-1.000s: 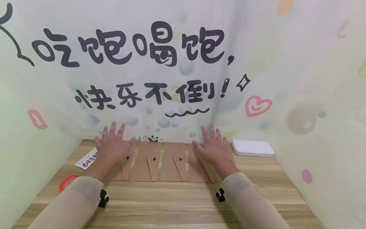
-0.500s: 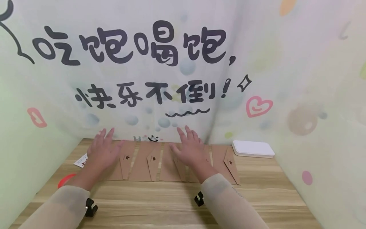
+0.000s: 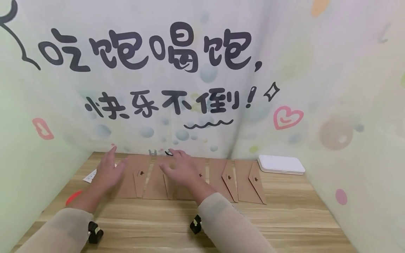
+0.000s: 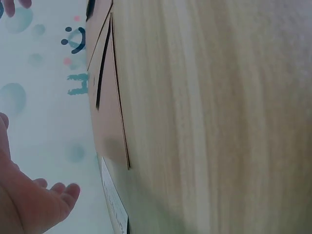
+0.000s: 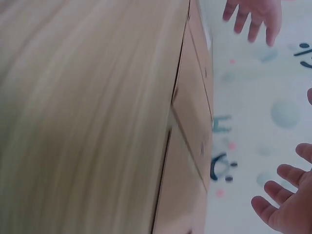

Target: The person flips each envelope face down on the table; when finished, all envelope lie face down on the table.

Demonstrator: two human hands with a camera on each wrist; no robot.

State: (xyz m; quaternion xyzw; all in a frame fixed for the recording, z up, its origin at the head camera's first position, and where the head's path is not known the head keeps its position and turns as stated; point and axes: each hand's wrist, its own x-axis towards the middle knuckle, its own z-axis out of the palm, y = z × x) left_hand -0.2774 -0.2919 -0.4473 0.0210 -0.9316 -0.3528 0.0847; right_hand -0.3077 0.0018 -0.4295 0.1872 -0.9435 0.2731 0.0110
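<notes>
Several brown kraft paper envelopes (image 3: pixel 245 186) lie side by side along the back of the wooden table (image 3: pixel 152 225), each with a pointed flap and a small dark crown print. My left hand (image 3: pixel 109 172), fingers spread and relaxed, hovers by the leftmost envelope (image 3: pixel 130 182) and holds nothing. My right hand (image 3: pixel 181 170) reaches over the envelopes in the middle of the row and partly hides them; its fingers are extended. In the right wrist view, both my right hand (image 5: pixel 295 207) and my left hand (image 5: pixel 256 14) appear raised over the envelopes (image 5: pixel 190 97), apart from them.
A white flat case (image 3: pixel 281 164) stands at the back right. At the left are a printed white card (image 3: pixel 90 176), partly behind my left hand, and a red rounded object (image 3: pixel 72 198), partly behind my arm. A printed cloth (image 3: pixel 202 140) hangs behind the table.
My right hand has swept left from the right end of the row to its middle, uncovering the two rightmost envelopes. My left hand has shifted slightly left and lower. The envelopes stay put.
</notes>
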